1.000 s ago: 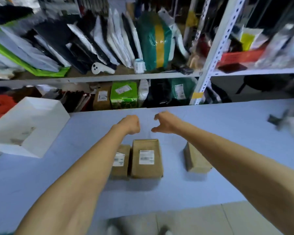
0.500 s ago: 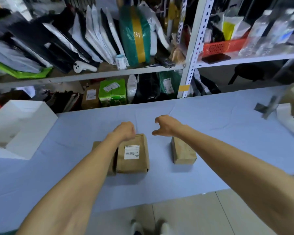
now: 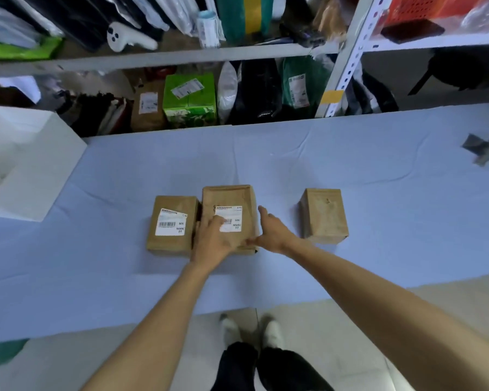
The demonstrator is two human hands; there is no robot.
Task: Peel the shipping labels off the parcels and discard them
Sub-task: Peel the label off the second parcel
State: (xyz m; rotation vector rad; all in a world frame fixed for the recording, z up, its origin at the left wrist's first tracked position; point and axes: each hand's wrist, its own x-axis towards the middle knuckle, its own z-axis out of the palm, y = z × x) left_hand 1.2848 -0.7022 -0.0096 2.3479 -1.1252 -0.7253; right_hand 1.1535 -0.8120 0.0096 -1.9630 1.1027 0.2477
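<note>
This is a parcel storeroom. Slotted metal shelving [image 3: 347, 66] is crammed with mailer bags [image 3: 76, 24] and labelled boxes [image 3: 189, 97], and brown parcels [image 3: 323, 215] sit on a cloth-covered table [image 3: 322, 153].

Left hand [image 3: 213, 240] flat on the parcel [image 3: 228, 196], right hand [image 3: 272, 232] open right next to it

So our arms are both bare and stretched forward, close to straight, angling in toward each other. Our left hand lies palm down on top of the parcel, fingers loosely spread and pretty much straight, index tip furthest forward. Our right hand sits along the parcel's right edge, fingers straight and together, pointing ahead, with the thumb stuck out leftward so it nearly meets the left hand. Both wrists look roughly in line with the forearms.
</note>
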